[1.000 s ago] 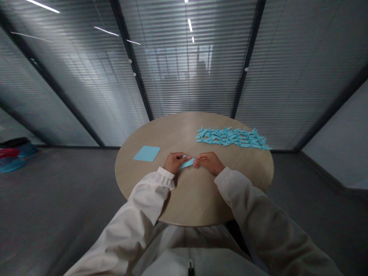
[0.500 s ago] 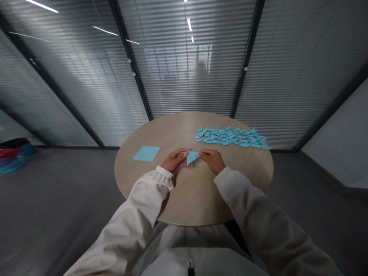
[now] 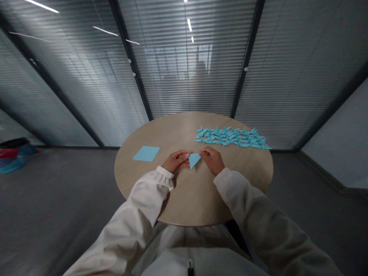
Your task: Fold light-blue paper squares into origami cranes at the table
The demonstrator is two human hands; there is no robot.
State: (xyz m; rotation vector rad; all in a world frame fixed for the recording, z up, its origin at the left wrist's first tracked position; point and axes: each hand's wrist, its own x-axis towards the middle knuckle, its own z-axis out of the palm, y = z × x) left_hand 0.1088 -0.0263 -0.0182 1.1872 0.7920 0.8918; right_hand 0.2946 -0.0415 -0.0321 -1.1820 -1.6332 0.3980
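Head view, folded paper (image 3: 194, 160): light blue, one point toward the wearer, between the hands, over the round table (image 3: 195, 201).
Left hand (image 3: 174, 161): thumb and fingers pinched on the paper's left side.
Right hand (image 3: 214, 160): fingertips pinched at its upper right corner.
Blue square (image 3: 146, 153): flat, left of the left hand.
Blue folded figures (image 3: 230, 137): packed rows, table's far right.

You've got a rd. table (image 3: 189, 203), lt. wood-look top, in front of you. Past it, horiz. blinds (image 3: 178, 96) btwn dk. frames (image 3: 249, 50), w/ bright light streaks (image 3: 189, 25). Far L on the gray flr. (image 3: 71, 184): blurry containers (image 3: 12, 165), blue w/ red & blk. parts. Your R: pale wall (image 3: 339, 145).
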